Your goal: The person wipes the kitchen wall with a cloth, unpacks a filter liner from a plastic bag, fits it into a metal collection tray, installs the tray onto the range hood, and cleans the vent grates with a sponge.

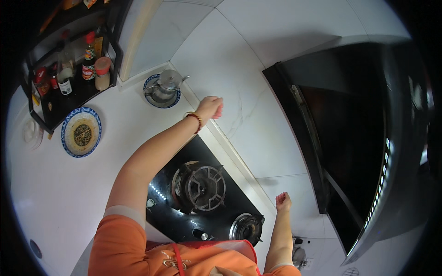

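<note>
My left hand (211, 106) is stretched out over the back edge of the counter, near the tiled wall. Its fingers are curled in, and nothing shows in them; a beaded bracelet circles the wrist. Close to it, a glass oil pot with a metal spout (168, 86) stands on a blue-rimmed plate (152, 100). My right hand (284, 201) is raised beyond the small burner (248, 227), in front of the wall, with fingers folded and no object visible. Between my arms lies a black gas hob (165, 203), its large burner (203, 188) bare of any pan.
A blue-rimmed bowl of dark, speckled sauce (83, 134) sits on the white counter (55, 200) at left. Behind it, a black rack (79, 100) holds a sauce bottle (88, 65) and a seasoning jar (102, 77). A black range hood (345, 120) juts out at right.
</note>
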Tool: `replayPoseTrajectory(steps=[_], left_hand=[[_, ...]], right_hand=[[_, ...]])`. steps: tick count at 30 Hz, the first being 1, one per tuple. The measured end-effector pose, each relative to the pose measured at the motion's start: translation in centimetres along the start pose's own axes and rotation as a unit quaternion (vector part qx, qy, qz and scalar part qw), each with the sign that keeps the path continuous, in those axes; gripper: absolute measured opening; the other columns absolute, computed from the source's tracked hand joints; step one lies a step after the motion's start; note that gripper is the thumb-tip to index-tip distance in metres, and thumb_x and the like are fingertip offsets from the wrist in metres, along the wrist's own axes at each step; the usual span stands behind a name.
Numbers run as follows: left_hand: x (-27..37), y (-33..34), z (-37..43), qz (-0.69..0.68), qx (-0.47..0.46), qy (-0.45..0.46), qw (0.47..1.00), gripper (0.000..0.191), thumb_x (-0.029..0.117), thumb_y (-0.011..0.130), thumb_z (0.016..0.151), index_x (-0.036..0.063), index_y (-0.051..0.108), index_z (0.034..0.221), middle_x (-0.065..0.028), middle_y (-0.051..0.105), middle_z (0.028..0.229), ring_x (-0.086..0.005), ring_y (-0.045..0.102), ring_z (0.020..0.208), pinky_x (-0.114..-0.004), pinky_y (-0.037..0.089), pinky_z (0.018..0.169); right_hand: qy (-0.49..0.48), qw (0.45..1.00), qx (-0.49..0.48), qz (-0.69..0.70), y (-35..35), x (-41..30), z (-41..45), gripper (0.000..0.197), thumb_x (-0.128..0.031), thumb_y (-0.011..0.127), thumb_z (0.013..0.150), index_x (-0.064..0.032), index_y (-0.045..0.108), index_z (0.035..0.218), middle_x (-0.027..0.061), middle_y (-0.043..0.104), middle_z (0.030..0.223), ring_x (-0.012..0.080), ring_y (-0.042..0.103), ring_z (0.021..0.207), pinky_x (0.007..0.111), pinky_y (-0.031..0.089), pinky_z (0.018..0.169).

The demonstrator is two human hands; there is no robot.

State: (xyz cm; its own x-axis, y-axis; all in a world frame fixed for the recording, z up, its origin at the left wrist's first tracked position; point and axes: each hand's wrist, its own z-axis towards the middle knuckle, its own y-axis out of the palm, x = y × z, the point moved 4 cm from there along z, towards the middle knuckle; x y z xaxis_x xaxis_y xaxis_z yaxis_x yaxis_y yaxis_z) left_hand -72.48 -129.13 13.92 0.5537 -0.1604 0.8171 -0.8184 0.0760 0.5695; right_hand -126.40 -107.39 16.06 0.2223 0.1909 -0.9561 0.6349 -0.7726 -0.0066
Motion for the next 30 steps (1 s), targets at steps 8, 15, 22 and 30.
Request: replayPoseTrajectory(steps=[8,15,22,30], left_hand=[[1.9,-3.2,-12.6,-0.036,0.038,-0.019,0.998,0.024,0.030,0.049,0.090,0.0115,0.050,0.075,0.0015,0.048,0.066,-0.0093,0.049,0.059,-0.024,0.043,0.057],[1.1,-5.2,-28.8,-0.108,0.089,-0.001,0.990,0.014,0.017,0.059,0.085,0.0096,0.054,0.095,-0.0001,0.053,0.078,-0.0115,0.054,0.071,-0.026,0.047,0.066],[-5.0,-12.0,-52.4,-0.168,0.288,0.048,0.942,0.013,0.021,0.057,0.087,0.0130,0.053,0.078,0.0049,0.048,0.064,-0.0064,0.046,0.059,-0.020,0.039,0.054],[-13.7,-12.9,-73.8,-0.239,0.474,0.065,0.845,0.016,0.026,0.050,0.090,0.0146,0.058,0.083,0.0066,0.054,0.068,-0.0062,0.048,0.059,-0.021,0.040,0.057]], right_hand=[[-0.011,0.999,-0.040,0.010,-6.4,2.8,-3.1,0.027,-0.031,0.051,0.088,-0.0148,0.052,0.067,-0.0020,0.052,0.055,0.0124,0.049,0.048,0.027,0.044,0.048],[0.004,0.983,-0.174,0.058,-6.4,3.7,-5.1,0.022,-0.025,0.051,0.088,-0.0128,0.053,0.070,-0.0012,0.052,0.058,0.0121,0.049,0.051,0.027,0.042,0.049],[0.043,0.958,-0.269,0.091,-8.8,6.9,-7.8,0.017,-0.026,0.055,0.087,-0.0130,0.057,0.076,-0.0031,0.056,0.062,0.0103,0.051,0.055,0.026,0.043,0.054],[0.138,0.948,-0.276,0.079,-13.0,12.5,-10.1,0.017,-0.027,0.057,0.086,-0.0115,0.063,0.083,-0.0034,0.058,0.063,0.0109,0.053,0.058,0.026,0.044,0.058]])
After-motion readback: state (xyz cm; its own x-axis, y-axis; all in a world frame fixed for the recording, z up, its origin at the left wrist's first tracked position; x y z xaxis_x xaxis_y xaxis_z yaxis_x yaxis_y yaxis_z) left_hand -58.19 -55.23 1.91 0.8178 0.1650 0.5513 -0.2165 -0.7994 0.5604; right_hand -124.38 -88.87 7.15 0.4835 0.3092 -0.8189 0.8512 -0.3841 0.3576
